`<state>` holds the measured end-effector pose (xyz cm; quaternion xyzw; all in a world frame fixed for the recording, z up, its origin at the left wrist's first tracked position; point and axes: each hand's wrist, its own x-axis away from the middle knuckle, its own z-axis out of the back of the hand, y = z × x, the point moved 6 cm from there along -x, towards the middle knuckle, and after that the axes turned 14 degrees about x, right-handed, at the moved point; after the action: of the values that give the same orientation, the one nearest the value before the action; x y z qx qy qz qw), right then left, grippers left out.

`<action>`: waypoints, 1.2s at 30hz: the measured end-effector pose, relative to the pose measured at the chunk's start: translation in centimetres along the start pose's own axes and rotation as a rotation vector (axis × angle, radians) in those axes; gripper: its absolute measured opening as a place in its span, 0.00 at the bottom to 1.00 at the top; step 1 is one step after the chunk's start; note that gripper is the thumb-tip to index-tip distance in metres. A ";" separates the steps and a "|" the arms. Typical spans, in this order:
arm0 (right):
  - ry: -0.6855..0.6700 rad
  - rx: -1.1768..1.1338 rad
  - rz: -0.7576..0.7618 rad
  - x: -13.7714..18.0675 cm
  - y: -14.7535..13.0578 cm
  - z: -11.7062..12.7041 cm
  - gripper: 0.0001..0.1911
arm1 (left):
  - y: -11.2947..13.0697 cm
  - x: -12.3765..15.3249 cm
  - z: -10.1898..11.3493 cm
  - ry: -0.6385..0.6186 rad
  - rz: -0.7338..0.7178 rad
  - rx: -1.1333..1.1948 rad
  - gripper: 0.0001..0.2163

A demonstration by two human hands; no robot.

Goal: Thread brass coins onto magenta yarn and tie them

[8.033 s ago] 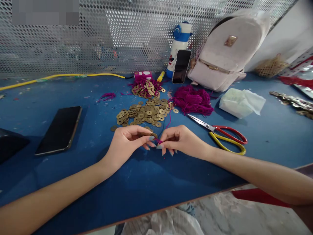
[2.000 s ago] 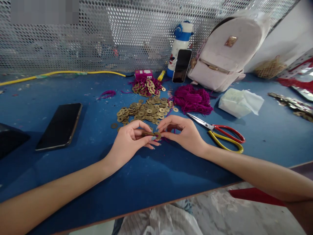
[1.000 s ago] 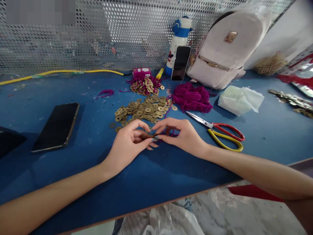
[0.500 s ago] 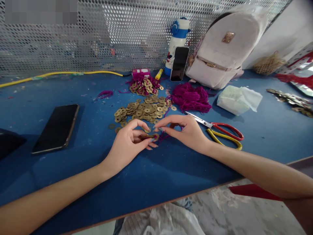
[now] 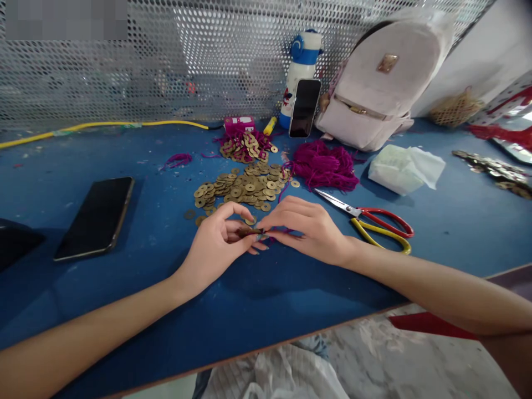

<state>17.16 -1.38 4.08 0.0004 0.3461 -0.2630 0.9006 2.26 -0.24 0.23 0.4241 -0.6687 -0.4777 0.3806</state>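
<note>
My left hand (image 5: 216,244) pinches a short stack of brass holed coins (image 5: 248,232) just above the blue table (image 5: 257,310). My right hand (image 5: 307,230) meets it from the right, fingers closed on the magenta thread (image 5: 286,231) at the stack's end. Behind the hands lies a loose heap of brass coins (image 5: 245,188). Farther back is a small pile of coins tied with thread (image 5: 246,146). A bundle of magenta yarn (image 5: 324,166) lies to the right of the heap.
Red and yellow scissors (image 5: 374,221) lie right of my hand. A black phone (image 5: 96,217) lies flat at left. At the back stand a bottle (image 5: 301,66), a propped phone (image 5: 305,108), a pale backpack (image 5: 386,83) and a perforated metal screen (image 5: 166,55). Tissue (image 5: 405,169) lies right.
My right hand has come down and closed in on the coin stack, fingers folding over the thread. My left hand has held the stack almost still.
</note>
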 end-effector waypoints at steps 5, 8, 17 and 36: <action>0.006 -0.091 -0.152 0.0 0.9 0.1 0.03 | 0.0 0.0 0.0 -0.008 0.001 -0.003 0.13; 0.050 -0.178 -0.313 0.0 2.3 0.6 0.04 | 0.1 0.1 0.0 -0.008 -0.005 -0.021 0.12; 0.462 -0.502 -0.696 1.7 9.9 3.3 0.06 | 0.4 0.1 0.2 -0.002 -0.017 -0.067 0.11; 0.166 -0.335 -0.407 0.2 8.2 4.1 0.22 | 0.7 0.2 0.1 -0.001 -0.020 -0.059 0.10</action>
<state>23.76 4.78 5.59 -0.1965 0.4505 -0.3767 0.7852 1.99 -0.25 0.92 0.4192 -0.6501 -0.5011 0.3880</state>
